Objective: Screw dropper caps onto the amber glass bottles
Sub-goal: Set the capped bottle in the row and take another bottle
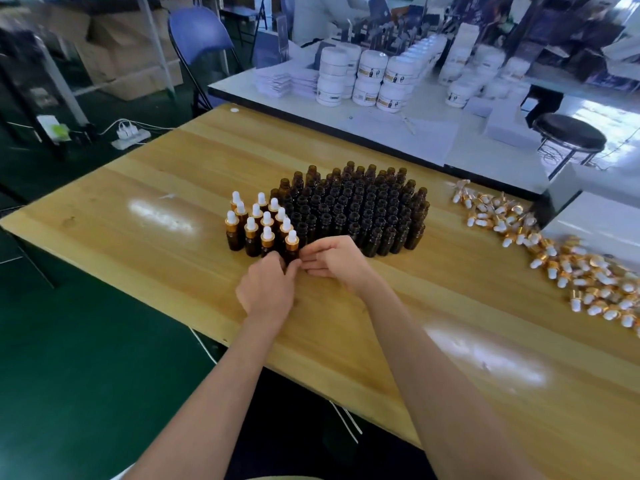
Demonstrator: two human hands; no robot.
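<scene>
A capped amber bottle (292, 247) stands at the front of a cluster of several capped bottles (256, 223) with white bulbs and gold collars. My left hand (267, 289) grips this bottle low on its body from the near side. My right hand (334, 259) lies just right of it, its loosely extended fingertips touching the bottle's side and holding nothing. Behind stands a dense block of several uncapped amber bottles (360, 206). A long heap of loose dropper caps (568, 265) lies on the right of the wooden table (156, 209).
A white table (415, 140) with stacked white jars (367, 81) abuts the far edge. A white box (602, 223) sits at the right behind the caps. A black stool (568, 133), a blue chair (197, 36) and a floor power strip (130, 136) surround the table.
</scene>
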